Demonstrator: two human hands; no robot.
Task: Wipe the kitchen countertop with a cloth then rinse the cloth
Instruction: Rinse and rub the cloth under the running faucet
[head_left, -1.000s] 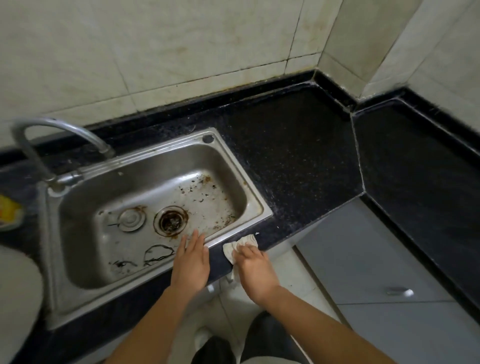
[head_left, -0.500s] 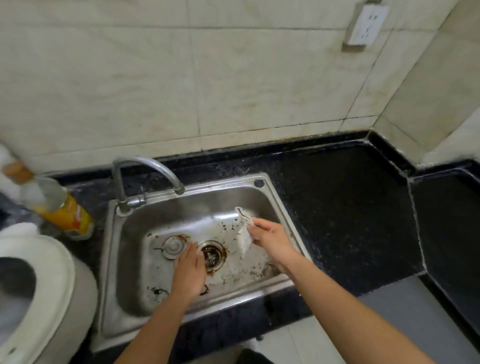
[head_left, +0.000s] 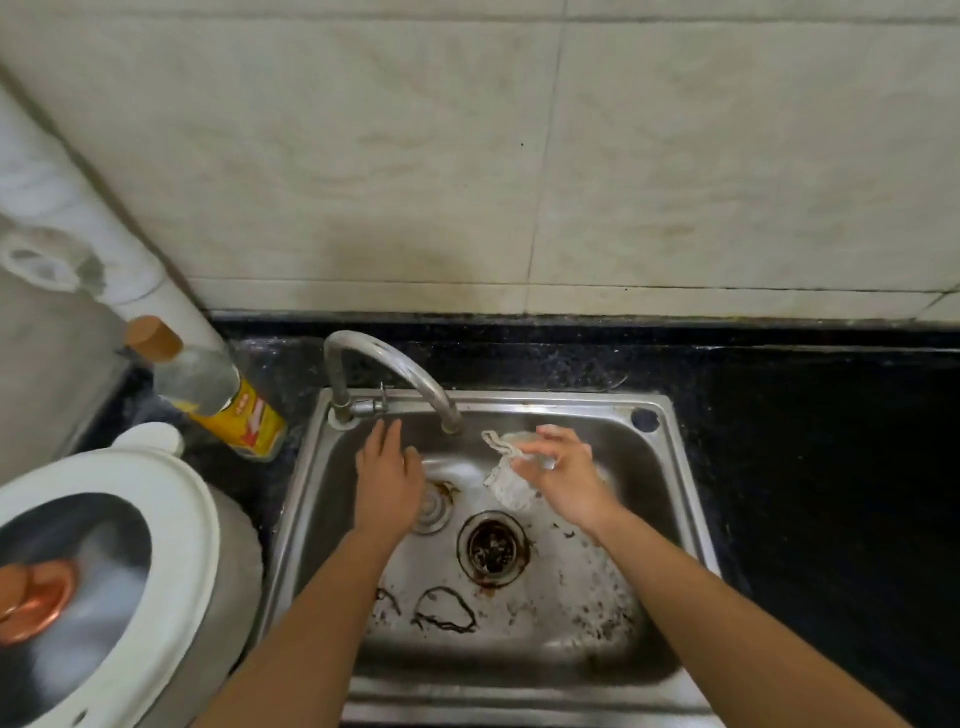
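A small white cloth (head_left: 506, 475) hangs over the steel sink (head_left: 670, 467), just right of the faucet spout (head_left: 415, 382). My right hand (head_left: 563, 475) holds the cloth with its fingers. My left hand (head_left: 387, 475) is stretched flat over the sink's back left, fingertips a little below the faucet handle (head_left: 371, 406), holding nothing. No water is seen running. The black countertop (head_left: 821, 467) runs to the right of the sink.
A yellow-labelled bottle (head_left: 208, 389) with a brown cap leans at the sink's left. A white-lidded cooker (head_left: 104, 571) fills the lower left. The sink holds a drain (head_left: 492, 548), a plug (head_left: 430, 512) and dirt specks. A tiled wall (head_left: 519, 156) stands behind.
My right hand lifted the cloth from the counter's front edge into the sink and up beside the spout. My left hand moved from the sink rim toward the faucet handle.
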